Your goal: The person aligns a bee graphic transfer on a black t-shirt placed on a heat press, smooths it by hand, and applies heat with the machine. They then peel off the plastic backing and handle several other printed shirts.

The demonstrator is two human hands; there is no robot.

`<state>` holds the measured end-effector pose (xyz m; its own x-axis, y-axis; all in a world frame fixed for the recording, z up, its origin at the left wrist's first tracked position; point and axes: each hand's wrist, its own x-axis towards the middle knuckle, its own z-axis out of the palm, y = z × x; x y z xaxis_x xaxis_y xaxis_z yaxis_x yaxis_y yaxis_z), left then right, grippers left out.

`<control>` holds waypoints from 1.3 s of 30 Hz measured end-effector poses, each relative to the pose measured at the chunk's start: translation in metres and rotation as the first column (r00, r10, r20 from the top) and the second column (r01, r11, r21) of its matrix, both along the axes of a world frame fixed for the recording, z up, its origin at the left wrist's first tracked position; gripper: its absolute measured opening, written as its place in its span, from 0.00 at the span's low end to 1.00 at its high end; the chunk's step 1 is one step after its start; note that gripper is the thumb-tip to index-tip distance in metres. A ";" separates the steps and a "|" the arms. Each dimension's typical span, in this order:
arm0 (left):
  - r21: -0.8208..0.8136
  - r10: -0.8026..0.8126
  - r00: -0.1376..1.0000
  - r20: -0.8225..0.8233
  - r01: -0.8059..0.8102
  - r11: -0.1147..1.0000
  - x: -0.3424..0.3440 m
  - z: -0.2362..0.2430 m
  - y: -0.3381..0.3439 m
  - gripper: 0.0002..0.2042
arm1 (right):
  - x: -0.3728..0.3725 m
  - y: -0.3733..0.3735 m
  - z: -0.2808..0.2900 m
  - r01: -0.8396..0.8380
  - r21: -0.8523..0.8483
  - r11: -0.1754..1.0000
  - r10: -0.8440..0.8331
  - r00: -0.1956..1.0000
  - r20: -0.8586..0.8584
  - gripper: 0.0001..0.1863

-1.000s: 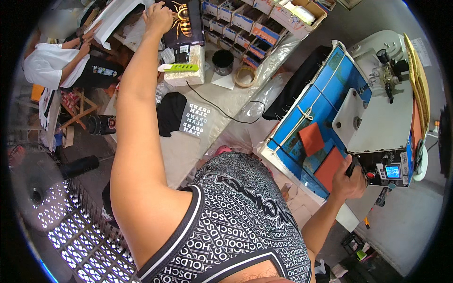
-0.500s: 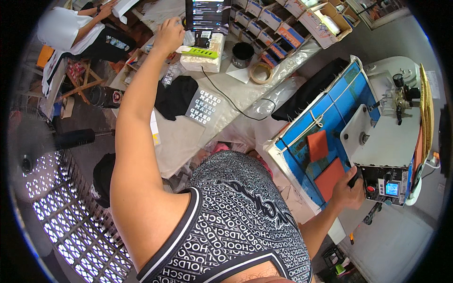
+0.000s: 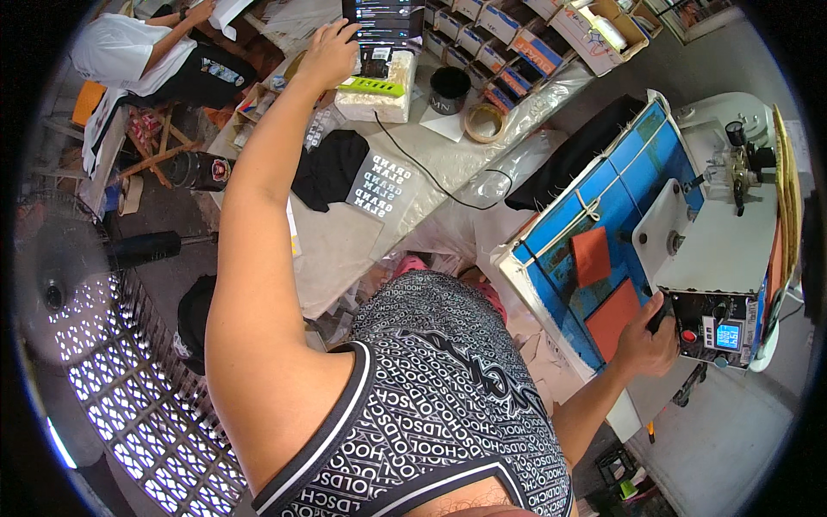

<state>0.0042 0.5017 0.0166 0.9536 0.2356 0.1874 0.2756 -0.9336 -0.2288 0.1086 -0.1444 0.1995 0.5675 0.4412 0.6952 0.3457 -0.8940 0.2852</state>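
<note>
My left arm stretches up to the far side of the table. My left hand [image 3: 330, 57] is open with its fingers apart, at the left edge of a dark screen [image 3: 385, 24] showing rows of text. The screen stands behind a pale block [image 3: 374, 106] with a lime-green strip [image 3: 372, 86] across it. My right hand [image 3: 648, 346] is wrapped round the black handle [image 3: 658, 312] of a heat press [image 3: 719, 246] with a lit blue display. A black cloth piece [image 3: 332, 170] and a clear sheet with white lettering [image 3: 379, 185] lie on the table.
Beside the press sits a blue surface [image 3: 633, 168] with cord across it and two reddish pads [image 3: 591, 257]. A black mug [image 3: 449, 90] and a tape roll [image 3: 485, 123] stand near stacked boxes [image 3: 508, 43]. Another person [image 3: 129, 56] works at the far left, beyond a fan [image 3: 60, 258].
My left hand has moved right and up, from beside the screen to its edge. My right hand stays on the press handle. The whole view has shifted slightly.
</note>
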 end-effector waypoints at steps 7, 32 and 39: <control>-0.006 -0.060 0.998 -0.020 0.060 0.998 0.035 -0.007 0.022 0.14 | 0.000 0.000 -0.003 -0.003 -0.031 1.000 0.005 0.998 0.061 0.22; 0.046 -0.018 0.994 0.103 0.013 0.999 0.020 -0.004 0.045 0.12 | 0.005 -0.005 -0.002 -0.112 -0.036 0.993 0.115 0.991 0.071 0.20; -0.054 -0.051 0.994 0.094 0.056 0.997 -0.004 -0.012 0.019 0.14 | 0.004 -0.004 0.001 -0.136 -0.063 0.989 0.139 0.989 0.046 0.23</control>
